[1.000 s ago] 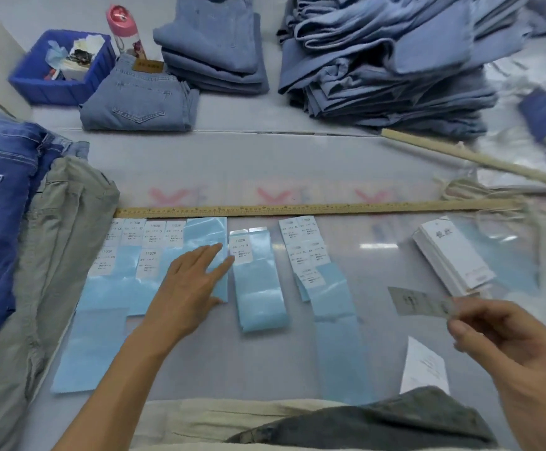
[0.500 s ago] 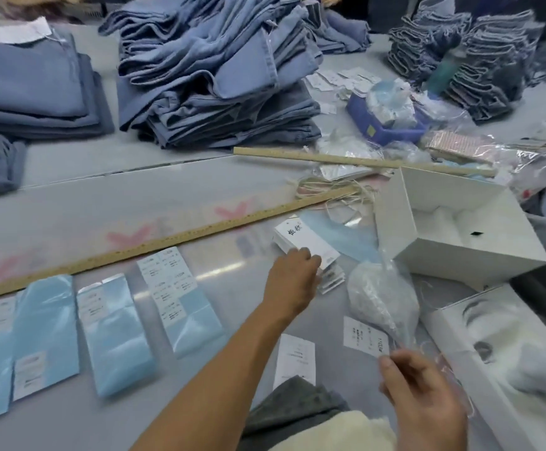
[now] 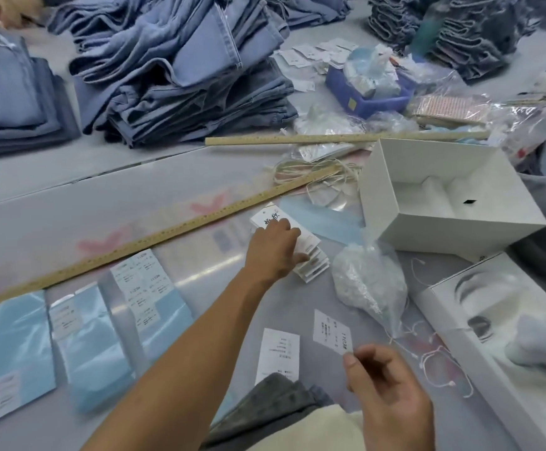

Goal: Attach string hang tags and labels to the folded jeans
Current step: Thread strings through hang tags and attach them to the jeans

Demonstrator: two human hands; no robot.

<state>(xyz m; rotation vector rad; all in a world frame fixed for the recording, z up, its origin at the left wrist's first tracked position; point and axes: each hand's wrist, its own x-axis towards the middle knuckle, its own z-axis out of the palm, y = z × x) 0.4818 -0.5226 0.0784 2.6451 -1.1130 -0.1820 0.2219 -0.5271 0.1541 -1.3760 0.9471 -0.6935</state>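
Note:
My left hand (image 3: 274, 249) reaches across the table and grips the top cards of a fanned stack of white hang tags (image 3: 310, 255). My right hand (image 3: 385, 395) pinches a small white printed label (image 3: 331, 333) by its corner, held above the table near me. Another white label (image 3: 278, 354) lies flat beside it. Blue backing strips with sticker labels (image 3: 148, 291) lie in a row at the left. A clear bag of white string loops (image 3: 369, 281) sits right of the tags. A big heap of folded blue jeans (image 3: 180, 70) lies at the back.
A wooden ruler (image 3: 154, 239) runs diagonally across the table, a second ruler (image 3: 343, 138) lies behind it. An open white box (image 3: 405, 229) and its lid (image 3: 460, 346) stand at the right. Loose twine (image 3: 310, 177), a blue tray (image 3: 369, 99), plastic bags, grey and cream cloth (image 3: 274, 405) near me.
My view swung right from the sticker strips to the tag stack. My left hand left the blue strips and reached the hang tags; my right hand kept the small label.

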